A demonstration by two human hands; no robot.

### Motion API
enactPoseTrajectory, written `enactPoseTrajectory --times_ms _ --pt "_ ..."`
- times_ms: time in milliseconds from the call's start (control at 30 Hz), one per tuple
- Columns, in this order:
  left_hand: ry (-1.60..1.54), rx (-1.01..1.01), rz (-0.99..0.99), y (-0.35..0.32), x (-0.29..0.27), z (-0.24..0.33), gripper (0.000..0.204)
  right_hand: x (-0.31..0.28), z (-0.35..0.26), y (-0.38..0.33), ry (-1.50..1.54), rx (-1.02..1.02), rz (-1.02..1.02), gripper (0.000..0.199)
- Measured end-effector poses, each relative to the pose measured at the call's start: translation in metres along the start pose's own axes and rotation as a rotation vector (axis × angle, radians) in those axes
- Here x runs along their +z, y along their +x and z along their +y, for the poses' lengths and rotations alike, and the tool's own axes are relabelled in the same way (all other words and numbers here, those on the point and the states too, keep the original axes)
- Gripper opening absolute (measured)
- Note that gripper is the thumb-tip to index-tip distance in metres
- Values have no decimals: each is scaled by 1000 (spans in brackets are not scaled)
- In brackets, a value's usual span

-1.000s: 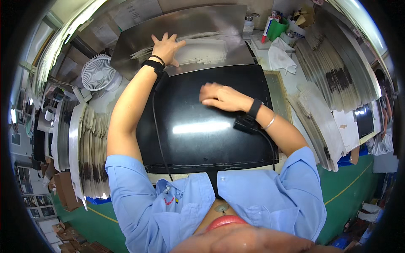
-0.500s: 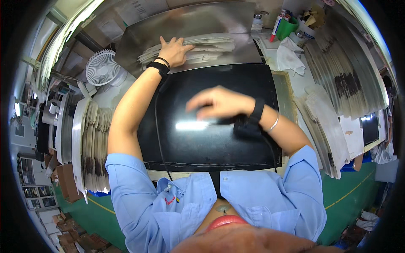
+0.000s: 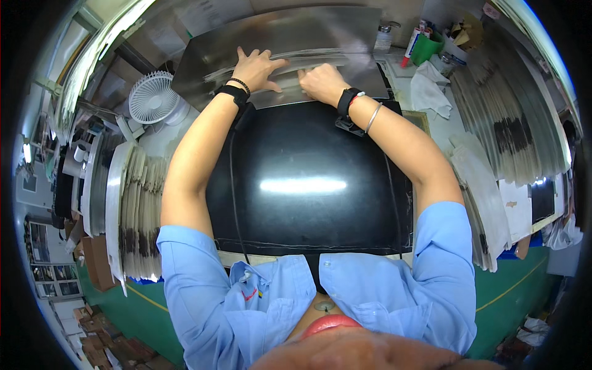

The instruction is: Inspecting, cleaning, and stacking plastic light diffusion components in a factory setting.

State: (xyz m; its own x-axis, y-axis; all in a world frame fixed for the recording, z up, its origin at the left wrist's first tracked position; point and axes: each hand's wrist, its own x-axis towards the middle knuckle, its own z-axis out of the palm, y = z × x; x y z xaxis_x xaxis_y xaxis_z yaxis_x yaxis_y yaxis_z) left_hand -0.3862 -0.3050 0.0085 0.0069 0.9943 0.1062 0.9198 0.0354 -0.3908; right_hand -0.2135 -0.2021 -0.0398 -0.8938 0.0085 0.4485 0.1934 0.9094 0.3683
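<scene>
head view: a broad, glossy black flat sheet (image 3: 308, 151) covers the work surface on the body side of both hands' fingers, a bar of lamp glare across it. well left of the left fingers stand a round white plastic fan (image 3: 153, 100) and, nearer the body, a stack of thin, dark-stained pale sheets (image 3: 142, 209). right of the right fingers lies a crumpled white cloth (image 3: 431, 91); farther right stands a tall stack of grey-edged sheets (image 3: 502, 117).

a thin grey metal plate (image 3: 345, 31) lies under the fingers, its near edge just below them, its far edge well beyond. between the forearms, the black sheet leaves wide room.

the left hand (image 3: 254, 68) spreads its fingers wide on the plate; the right hand (image 3: 324, 83) keeps its fingers curled narrow, and whether they pinch anything can't be made out. the plate looks shiny, with pale streaks around the fingers.
</scene>
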Motion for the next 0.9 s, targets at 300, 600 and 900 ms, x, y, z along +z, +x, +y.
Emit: enactPoseTrajectory --times_ms 300,600,900 --pt "28 25 150 4 20 -8 55 3 1 6 -52 -11 108 10" --pt "-2 -12 2 3 4 -4 73 0 18 9 -136 -36 100 19" --pt "-24 1 141 8 21 -11 72 -1 29 6 -60 -88 170 12"
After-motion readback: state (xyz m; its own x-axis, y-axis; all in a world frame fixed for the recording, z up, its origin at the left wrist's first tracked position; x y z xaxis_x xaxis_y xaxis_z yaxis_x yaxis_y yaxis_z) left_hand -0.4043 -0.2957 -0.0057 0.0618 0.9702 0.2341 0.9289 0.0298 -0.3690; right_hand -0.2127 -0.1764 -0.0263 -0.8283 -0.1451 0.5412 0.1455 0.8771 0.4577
